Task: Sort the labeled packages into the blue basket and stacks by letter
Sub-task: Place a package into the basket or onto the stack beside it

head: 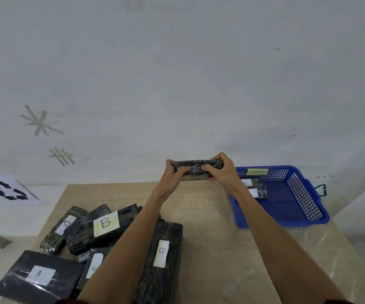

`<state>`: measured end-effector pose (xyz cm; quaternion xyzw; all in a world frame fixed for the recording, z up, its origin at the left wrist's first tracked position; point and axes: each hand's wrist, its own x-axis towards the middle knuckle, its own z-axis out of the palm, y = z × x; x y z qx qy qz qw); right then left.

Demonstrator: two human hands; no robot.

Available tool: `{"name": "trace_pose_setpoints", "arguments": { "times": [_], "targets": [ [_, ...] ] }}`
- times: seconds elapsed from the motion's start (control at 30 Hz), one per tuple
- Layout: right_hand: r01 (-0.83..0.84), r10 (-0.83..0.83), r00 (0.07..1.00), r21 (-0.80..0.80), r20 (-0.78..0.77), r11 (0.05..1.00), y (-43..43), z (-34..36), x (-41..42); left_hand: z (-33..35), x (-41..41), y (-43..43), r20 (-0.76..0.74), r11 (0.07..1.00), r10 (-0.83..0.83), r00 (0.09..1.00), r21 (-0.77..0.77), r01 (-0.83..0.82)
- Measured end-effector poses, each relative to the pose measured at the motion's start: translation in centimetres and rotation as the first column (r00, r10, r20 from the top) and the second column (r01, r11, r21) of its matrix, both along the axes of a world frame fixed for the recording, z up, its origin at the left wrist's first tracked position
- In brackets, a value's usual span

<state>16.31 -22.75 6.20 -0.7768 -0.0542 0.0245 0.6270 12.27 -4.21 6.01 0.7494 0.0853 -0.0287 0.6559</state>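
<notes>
A dark plastic-wrapped package [195, 166] is held up above the far edge of the wooden table [210, 216]. My left hand [173, 175] grips its left end and my right hand [219, 172] grips its right end. Its label is hidden from me. The blue basket [304, 194] stands at the far right of the table, just right of my right hand, with two labeled packages [257, 189] inside. At the near left lies a pile of dark packages: one marked A [39, 275], two marked B [106, 223] [163, 253], one marked D [66, 224].
The basket carries a yellow tag [257, 171] on its far wall. A white sheet with a black recycling sign [8, 189] lies on the floor at far left. Tape marks [39, 122] stick to the wall. A clear plastic sheet [321, 244] covers the table's right side.
</notes>
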Motion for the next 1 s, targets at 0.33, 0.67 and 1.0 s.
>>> {"name": "trace_pose_setpoints", "arguments": {
  "times": [0.33, 0.67, 1.0],
  "targets": [
    [-0.095, 0.121, 0.987, -0.221, 0.107, 0.971, -1.1, 0.2, 0.7, 0.1, 0.4, 0.8, -0.028, 0.999, -0.036, 0.999, -0.022, 0.035],
    [0.015, 0.247, 0.952, -0.834, 0.180, 0.552, -0.3, -1.2, 0.4, 0.3, 0.2, 0.1, -0.030, 0.985, -0.123, 0.992, 0.120, 0.126],
    [-0.215, 0.261, 0.959, -0.316, 0.112, 0.924, -2.3, -2.5, -0.1, 1.0, -0.3, 2.2, -0.015, 0.995, -0.056, 0.998, -0.087, 0.055]
  ]
}}
